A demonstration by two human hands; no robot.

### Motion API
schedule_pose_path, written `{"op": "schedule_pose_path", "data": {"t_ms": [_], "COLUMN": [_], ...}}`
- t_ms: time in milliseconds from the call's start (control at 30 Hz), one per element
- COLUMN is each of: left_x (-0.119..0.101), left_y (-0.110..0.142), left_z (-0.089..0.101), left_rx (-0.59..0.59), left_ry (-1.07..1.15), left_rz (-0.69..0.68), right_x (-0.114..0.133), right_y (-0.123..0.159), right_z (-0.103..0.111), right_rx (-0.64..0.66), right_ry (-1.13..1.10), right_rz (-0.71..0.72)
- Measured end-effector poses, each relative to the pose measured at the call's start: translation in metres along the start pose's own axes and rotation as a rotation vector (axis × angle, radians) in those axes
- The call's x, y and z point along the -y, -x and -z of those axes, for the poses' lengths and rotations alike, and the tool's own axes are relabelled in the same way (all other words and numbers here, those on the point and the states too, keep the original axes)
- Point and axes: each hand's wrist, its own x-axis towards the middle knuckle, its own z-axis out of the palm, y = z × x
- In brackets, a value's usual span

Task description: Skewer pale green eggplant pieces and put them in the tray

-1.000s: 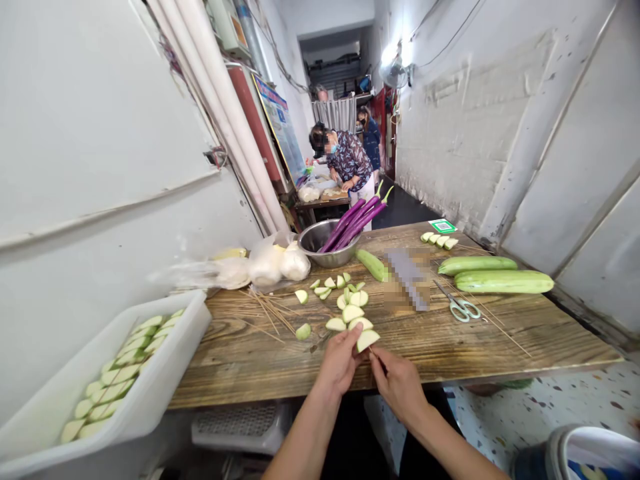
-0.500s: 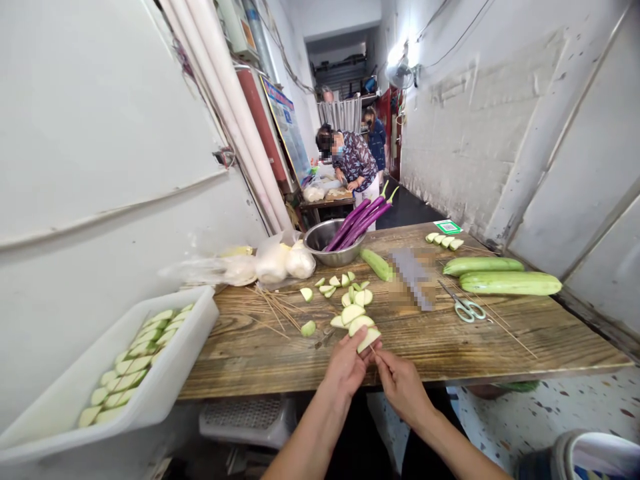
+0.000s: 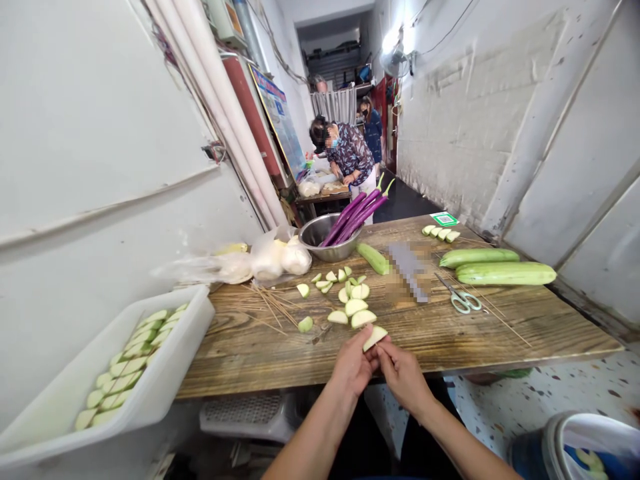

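Note:
My left hand (image 3: 353, 365) is closed on a half-round zucchini slice (image 3: 375, 337), pale inside with a green rim, held just above the table's near edge. Beside it, my right hand (image 3: 404, 377) pinches a thin wooden skewer at the slice's lower edge; most of the stick is hidden by the fingers. Just beyond the hands lie more zucchini slices (image 3: 363, 319), loose on the wooden table (image 3: 280, 363). A rounded zucchini end piece (image 3: 305, 325) rests to their left.
Skewers (image 3: 273, 308), plastic bags (image 3: 267, 260) and a steel bowl (image 3: 313, 233) of eggplants (image 3: 353, 220) lie beyond. At right are scissors (image 3: 465, 302), whole zucchini (image 3: 505, 273) and a blurred knife-like shape (image 3: 407, 270). A white bin (image 3: 197, 340) holds skewered slices. A person (image 3: 350, 153) works farther off.
Both hands have moved slightly right with the held slice, which now stands apart from the pile. My right hand has come closer to the slice, so less of the skewer shows.

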Motion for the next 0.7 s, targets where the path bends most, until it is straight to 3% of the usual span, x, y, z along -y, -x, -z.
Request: {"op": "schedule_pose_path", "data": {"t_ms": [133,300,433,700], "left_x": [0.002,-0.014,-0.02,-0.011], "left_y": [0.001,-0.005,-0.01,-0.009], "left_z": [0.002,0.002,-0.001,-0.007], "left_rx": [0.075,0.045,0.018,0.009], "left_ry": [-0.062,-0.024,0.006,-0.021], "left_rz": [-0.064,-0.245,-0.214,-0.232], "right_x": [0.0,0.001,0.002,0.002], "right_y": [0.001,0.004,0.007,0.009], "right_z": [0.003,0.007,0.007,0.006], "right_rx": [-0.026,0.025,0.061,0.011], "right_ry": [0.051,0.08,0.07,0.057], "right_rz": [0.009,0.052,0.059,0.059]}}
